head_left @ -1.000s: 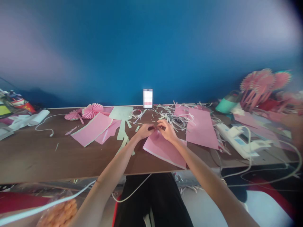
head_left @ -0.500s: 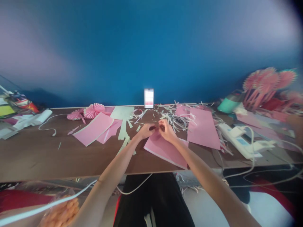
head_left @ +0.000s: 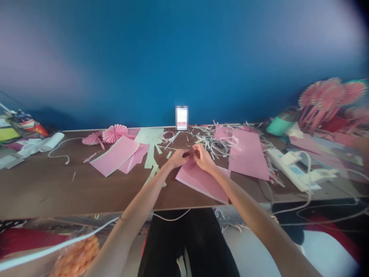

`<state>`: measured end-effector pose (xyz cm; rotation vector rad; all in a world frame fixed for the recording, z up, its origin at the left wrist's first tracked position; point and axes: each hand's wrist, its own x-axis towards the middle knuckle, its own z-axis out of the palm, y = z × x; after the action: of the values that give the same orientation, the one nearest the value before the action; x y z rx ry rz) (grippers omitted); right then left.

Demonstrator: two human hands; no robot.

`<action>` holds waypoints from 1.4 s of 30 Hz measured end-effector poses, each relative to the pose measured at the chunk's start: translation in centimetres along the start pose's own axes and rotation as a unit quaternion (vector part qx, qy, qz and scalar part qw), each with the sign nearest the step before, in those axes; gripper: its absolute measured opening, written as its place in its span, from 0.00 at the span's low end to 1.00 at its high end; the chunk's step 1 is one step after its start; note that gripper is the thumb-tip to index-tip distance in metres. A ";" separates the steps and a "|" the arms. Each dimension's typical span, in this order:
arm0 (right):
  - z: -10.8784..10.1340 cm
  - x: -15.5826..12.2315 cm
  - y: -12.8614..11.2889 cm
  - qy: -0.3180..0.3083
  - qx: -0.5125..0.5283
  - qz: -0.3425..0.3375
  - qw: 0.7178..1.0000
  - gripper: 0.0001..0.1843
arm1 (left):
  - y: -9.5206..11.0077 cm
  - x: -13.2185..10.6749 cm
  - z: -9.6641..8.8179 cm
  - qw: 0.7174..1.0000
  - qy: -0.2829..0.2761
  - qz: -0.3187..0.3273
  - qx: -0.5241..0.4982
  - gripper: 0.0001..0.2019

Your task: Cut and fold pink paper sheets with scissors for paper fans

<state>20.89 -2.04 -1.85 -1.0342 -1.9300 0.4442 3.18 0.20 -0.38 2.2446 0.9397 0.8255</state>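
Note:
My left hand [head_left: 178,158] and my right hand [head_left: 203,157] meet above the middle of the brown table. Their fingertips pinch a small dark piece [head_left: 187,154], too small to identify. Under both hands lies a pink paper sheet [head_left: 201,186] with a pale edge, and the hands partly cover its far end. A thin white cord [head_left: 171,218] hangs below the table edge in front of me.
Pink paper fans [head_left: 113,133], a pale green cut sheet [head_left: 148,138], and another pink sheet [head_left: 248,156] lie around shredded paper strips [head_left: 211,142]. A white power strip [head_left: 290,169] and teal bottle [head_left: 280,126] stand right. A bag of orange items [head_left: 76,257] sits near my lap.
The hands stay together on the small piece, with only slight finger movement. The whole scene shifts a little in the view as my head moves.

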 end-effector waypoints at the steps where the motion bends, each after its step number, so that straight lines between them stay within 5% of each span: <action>1: 0.0 0.0 0.0 0.000 0.002 0.001 1.000 0.18 | 0.1 0.0 0.0 1.000 -0.001 0.001 -0.001 0.09; 23: -0.2 -0.1 -0.3 0.009 -0.011 -0.004 1.000 0.21 | 0.0 -0.1 0.0 1.000 0.012 -0.006 0.002 0.10; 28: -0.7 0.0 -0.1 0.044 -0.025 -0.001 0.999 0.21 | -0.2 -0.1 -0.1 0.998 0.059 -0.035 -0.014 0.08; 36: -0.6 0.1 -0.5 0.018 -0.045 -0.013 0.999 0.06 | 0.1 -0.1 -0.2 0.998 0.056 -0.038 -0.016 0.08; 42: -0.3 0.1 -0.2 0.018 -0.069 0.007 0.997 0.07 | 0.5 -0.2 -0.1 0.999 0.040 -0.023 -0.007 0.09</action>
<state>20.98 -2.11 -1.49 -1.1370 -1.9447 0.3017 3.19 -0.21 -0.04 2.1834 1.0156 0.9034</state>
